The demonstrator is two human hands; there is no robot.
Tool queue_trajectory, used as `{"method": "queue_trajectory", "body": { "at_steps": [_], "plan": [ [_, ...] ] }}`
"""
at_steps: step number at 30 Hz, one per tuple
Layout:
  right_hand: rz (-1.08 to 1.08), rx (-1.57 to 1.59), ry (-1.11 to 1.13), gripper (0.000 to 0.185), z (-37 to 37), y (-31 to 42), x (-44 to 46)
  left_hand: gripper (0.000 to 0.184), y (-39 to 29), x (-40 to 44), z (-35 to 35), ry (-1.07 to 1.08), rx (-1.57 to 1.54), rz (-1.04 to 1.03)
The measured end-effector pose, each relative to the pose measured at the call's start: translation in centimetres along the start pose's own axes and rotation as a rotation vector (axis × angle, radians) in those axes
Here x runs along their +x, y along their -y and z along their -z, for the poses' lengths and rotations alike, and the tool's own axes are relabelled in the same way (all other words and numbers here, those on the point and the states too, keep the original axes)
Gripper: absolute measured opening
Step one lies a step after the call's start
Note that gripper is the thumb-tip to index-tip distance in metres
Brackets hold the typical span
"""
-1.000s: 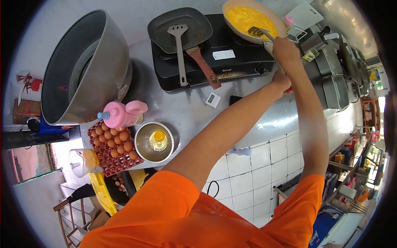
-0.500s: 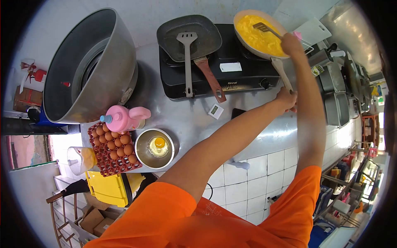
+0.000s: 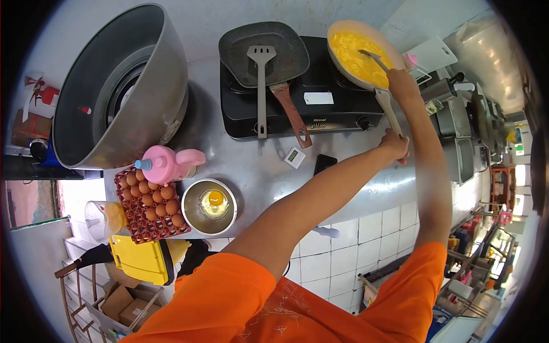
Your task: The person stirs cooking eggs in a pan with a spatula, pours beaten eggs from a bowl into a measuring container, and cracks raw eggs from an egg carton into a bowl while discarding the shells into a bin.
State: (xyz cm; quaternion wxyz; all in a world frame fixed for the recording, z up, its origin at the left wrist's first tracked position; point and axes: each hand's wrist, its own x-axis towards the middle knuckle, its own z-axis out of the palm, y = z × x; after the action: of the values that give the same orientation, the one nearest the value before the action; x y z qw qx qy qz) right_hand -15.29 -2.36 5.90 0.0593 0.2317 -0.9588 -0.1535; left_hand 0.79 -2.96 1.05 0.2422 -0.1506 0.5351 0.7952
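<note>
My left hand [image 3: 396, 145] is closed around the pale handle [image 3: 389, 111] of a frying pan [image 3: 342, 67] at the stove's right side. Bright yellow scrambled egg [image 3: 357, 54] covers the pan's floor. My right hand [image 3: 402, 86] reaches over the pan's near right edge, gripping a dark spatula [image 3: 376, 58] whose head dips into the egg, seen nearly edge-on. On the left burner sits a square grey grill pan [image 3: 231, 48] with a brown handle. A grey slotted spatula [image 3: 261, 97] lies across it.
The black gas stove [image 3: 354, 106] stands against the wall. Left on the steel counter [image 3: 257, 171] are a large metal pot [image 3: 137, 108], a pink jug [image 3: 160, 164], an egg tray [image 3: 140, 220] and a steel bowl [image 3: 191, 220] with a cracked egg. A timer [image 3: 294, 157] and phone [image 3: 325, 164] lie nearer.
My right hand and the spatula have moved nearer to me, and the spatula's head has turned from flat to edge-on. My left hand keeps its grip on the handle. The view has shifted slightly.
</note>
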Motion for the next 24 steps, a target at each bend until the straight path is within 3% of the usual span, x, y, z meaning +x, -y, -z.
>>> {"method": "queue_trajectory", "body": {
  "at_steps": [2,7,11,17,24],
  "plan": [
    [0.105,-0.02,-0.018,0.022,1.1,-1.4,-1.3,0.036,0.2,-0.2,-0.3,-0.02,-0.017,0.006],
    [0.128,0.01,0.069,0.025,10.4,-3.6,-5.0,0.039,-0.5,-1.3,-0.2,-0.035,0.0,0.012],
    [0.068,-0.122,0.221,0.027,12.9,-3.3,-7.1,0.046,0.4,0.4,-0.6,-0.08,-0.097,-0.054],
    [-0.049,-0.023,0.089,0.026,3.8,-5.5,-6.2,0.06,-0.4,-0.4,-0.3,-0.043,-0.04,-0.02],
    [-0.125,0.139,-0.019,0.028,0.6,-5.8,-4.5,0.062,-0.1,0.2,-0.7,-0.059,-0.024,-0.025]
  ]
}}
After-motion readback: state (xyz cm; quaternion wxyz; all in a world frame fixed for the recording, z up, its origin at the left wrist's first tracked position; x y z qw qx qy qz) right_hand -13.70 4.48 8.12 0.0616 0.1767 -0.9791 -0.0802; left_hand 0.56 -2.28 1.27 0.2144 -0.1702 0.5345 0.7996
